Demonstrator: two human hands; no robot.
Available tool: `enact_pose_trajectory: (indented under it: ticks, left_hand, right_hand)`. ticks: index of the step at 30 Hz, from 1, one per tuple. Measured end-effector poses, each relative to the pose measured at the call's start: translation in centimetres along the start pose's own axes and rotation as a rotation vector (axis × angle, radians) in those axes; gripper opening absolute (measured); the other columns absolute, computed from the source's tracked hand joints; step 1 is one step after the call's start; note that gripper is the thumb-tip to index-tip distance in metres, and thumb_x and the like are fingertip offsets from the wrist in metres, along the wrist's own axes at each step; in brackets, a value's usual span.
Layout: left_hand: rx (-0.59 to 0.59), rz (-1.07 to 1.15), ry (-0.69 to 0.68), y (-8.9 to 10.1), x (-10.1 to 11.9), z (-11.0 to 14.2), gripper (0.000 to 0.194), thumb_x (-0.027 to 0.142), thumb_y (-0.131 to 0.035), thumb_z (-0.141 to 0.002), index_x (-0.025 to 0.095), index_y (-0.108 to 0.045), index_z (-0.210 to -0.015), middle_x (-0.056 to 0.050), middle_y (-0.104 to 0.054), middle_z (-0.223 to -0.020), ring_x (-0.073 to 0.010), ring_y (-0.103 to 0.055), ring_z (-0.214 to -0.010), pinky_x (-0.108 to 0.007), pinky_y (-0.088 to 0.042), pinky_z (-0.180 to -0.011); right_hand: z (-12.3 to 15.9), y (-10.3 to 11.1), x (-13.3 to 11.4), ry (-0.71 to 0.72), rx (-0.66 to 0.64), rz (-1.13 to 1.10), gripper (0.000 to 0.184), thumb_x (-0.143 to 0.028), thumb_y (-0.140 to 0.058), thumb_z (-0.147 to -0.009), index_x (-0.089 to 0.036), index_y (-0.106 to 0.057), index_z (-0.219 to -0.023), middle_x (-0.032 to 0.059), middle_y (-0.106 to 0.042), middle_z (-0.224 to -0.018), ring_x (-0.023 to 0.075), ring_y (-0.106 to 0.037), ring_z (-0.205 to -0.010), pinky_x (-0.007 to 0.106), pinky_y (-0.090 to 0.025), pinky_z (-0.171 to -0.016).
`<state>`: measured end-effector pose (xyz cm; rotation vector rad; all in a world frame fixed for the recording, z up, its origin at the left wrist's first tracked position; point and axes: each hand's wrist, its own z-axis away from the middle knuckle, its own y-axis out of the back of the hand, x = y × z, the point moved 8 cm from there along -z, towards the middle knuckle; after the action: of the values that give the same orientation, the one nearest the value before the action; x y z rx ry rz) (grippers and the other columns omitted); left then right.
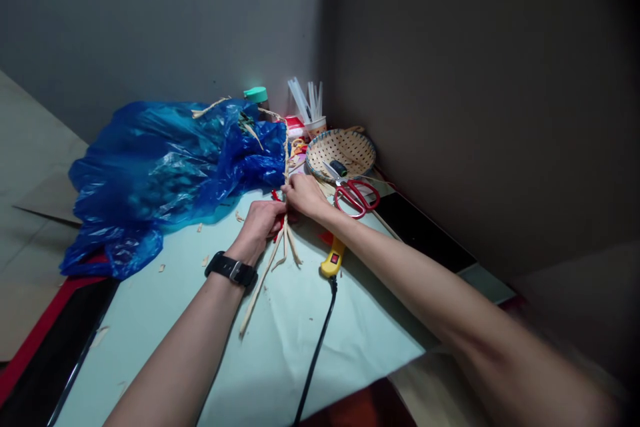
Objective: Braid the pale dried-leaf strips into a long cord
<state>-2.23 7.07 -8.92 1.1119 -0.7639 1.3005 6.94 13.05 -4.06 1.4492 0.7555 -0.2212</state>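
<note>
Both hands meet near the middle of the table around a pale braided cord of dry plant fibre (287,153). My left hand (265,219), with a black watch on the wrist, pinches the cord low down. Just above it, my right hand (306,195) is closed on the same cord. Loose strands (260,287) fan out below the fingers, and the braid runs up and back over a blue plastic bag. Something red (276,196) shows beside the left fingertips, mostly hidden. Red-handled scissors (356,199) lie right of my right hand, partly on a woven basket (370,159).
The blue plastic bag (180,160) fills the back left. A yellow-handled corded tool (331,260) lies under my right forearm, its black cable (317,347) running to the front edge. Behind stand a cup with translucent sticks (316,125) and a green-lidded container (257,95). Walls close the corner.
</note>
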Motion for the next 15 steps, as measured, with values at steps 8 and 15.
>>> enact_pose_trajectory:
  ticks: [8, 15]
  left_hand:
    - [-0.210, 0.029, -0.069, 0.2, 0.4, -0.6, 0.016, 0.026, -0.061, -0.079, 0.011, -0.067, -0.077, 0.004, -0.045, -0.048, -0.0055, -0.032, -0.038, -0.019, -0.021, -0.036]
    - [-0.168, -0.044, -0.202, 0.8, 2.6, 0.4, 0.016, 0.014, -0.069, -0.060, 0.012, -0.069, -0.076, 0.004, -0.053, -0.053, -0.0057, -0.036, -0.044, -0.020, -0.022, -0.043]
  right_hand:
    - [0.3, 1.0, 0.8, 0.164, -0.126, -0.177, 0.028, -0.024, -0.039, -0.093, -0.013, -0.065, -0.086, 0.0068, -0.072, -0.084, 0.0123, -0.066, -0.070, 0.020, -0.045, -0.067]
    - [2.3, 1.1, 0.2, 0.208, -0.132, -0.233, 0.017, -0.023, -0.054, -0.085, -0.014, -0.061, -0.097, 0.0053, -0.069, -0.086, 0.0160, -0.063, -0.078, 0.023, -0.043, -0.070]
